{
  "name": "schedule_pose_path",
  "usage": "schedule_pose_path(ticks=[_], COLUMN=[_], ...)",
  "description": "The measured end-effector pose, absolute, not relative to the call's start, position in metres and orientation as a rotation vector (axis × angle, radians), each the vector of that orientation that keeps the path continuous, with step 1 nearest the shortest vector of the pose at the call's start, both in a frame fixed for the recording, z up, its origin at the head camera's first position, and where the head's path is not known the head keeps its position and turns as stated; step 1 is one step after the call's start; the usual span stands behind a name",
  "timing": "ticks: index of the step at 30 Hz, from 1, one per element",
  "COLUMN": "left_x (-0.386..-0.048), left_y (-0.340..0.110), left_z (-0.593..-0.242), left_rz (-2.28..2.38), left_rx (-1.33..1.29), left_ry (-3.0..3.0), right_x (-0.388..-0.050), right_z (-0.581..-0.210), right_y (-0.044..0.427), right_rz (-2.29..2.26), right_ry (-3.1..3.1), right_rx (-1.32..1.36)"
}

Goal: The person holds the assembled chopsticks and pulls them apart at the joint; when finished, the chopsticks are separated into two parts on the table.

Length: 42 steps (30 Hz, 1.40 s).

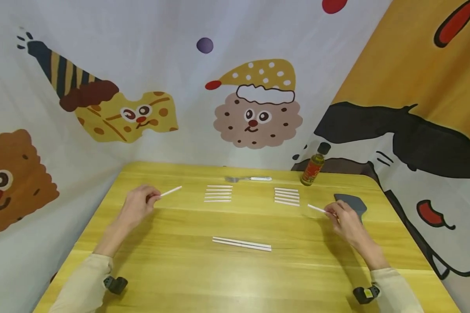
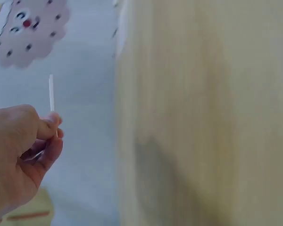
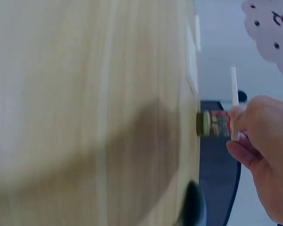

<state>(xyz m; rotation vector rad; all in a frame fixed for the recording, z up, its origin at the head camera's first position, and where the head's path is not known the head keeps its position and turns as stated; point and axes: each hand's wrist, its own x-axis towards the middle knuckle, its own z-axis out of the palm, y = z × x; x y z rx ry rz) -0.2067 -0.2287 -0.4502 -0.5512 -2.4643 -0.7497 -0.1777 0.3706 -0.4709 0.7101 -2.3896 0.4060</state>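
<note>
Left hand (image 1: 136, 204), right hand (image 1: 346, 221) apart, pinching white sticks (image 1: 171, 191).

we have bright, even light in the head view, pale glare pooling on the near table (image 1: 240, 284), soft shadows below the left hand (image 1: 137, 205) and right hand (image 1: 345, 219); over to the wrists, we get hazier pictures, wood grain smeared, the bottle label (image 3: 219, 124) blurred past reading.
</note>
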Motion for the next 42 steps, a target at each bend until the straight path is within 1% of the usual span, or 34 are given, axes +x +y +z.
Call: schedule_pose_path(ticks=[6, 12, 21, 30, 42], left_x=[-0.211, -0.213, -0.223, -0.232, -0.236], left_y=[-0.199, -0.171, -0.144, -0.13, -0.125], left_z=[-0.465, -0.473, -0.487, -0.491, -0.492], left_rz=[-0.85, -0.924, -0.929, -0.908, -0.933], left_rx=[-0.645, -0.684, -0.762, -0.761, -0.726], left_ry=[-2.626, -2.739, -2.842, -2.893, -2.875], right_x=[-0.183, -0.189, -0.197, -0.203, -0.205], right_z=[-0.48, -0.487, -0.498, -0.499, -0.5], right_y=[0.354, 0.342, 0.326, 0.317, 0.316], right_rz=[0.41, 0.405, 0.486, 0.496, 0.585], right_ry=[-2.462, -2.519, -2.607, -2.632, -2.679], right_rx=[0.746, 0.685, 0.67, 0.653, 0.573])
